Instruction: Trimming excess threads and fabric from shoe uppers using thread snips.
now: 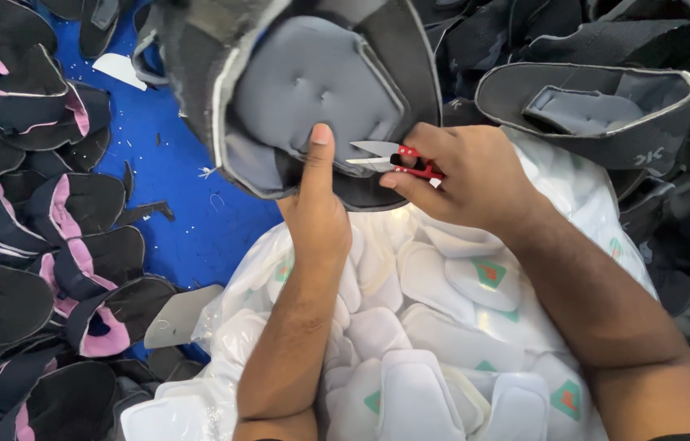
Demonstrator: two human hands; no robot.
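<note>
We are propping a dark shoe upper (312, 90) with our left hand (316, 216), thumb pressing its grey padded lining flat, fingers gripping beneath, so the edge faces our right hand (463, 175), whose fingers are closing around red thread snips (398, 159), above a bag of white insoles (443, 327) on the blue surface (173, 163)

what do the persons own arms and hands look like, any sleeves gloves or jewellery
Both arms are bare from the bottom edge of the picture up to the hands: no sleeves cover the forearms. The left hand and the right hand wear no gloves, and no rings, watch or bracelets show. A thin dark strip at the bottom right corner may be clothing, but too little shows to tell.
</note>
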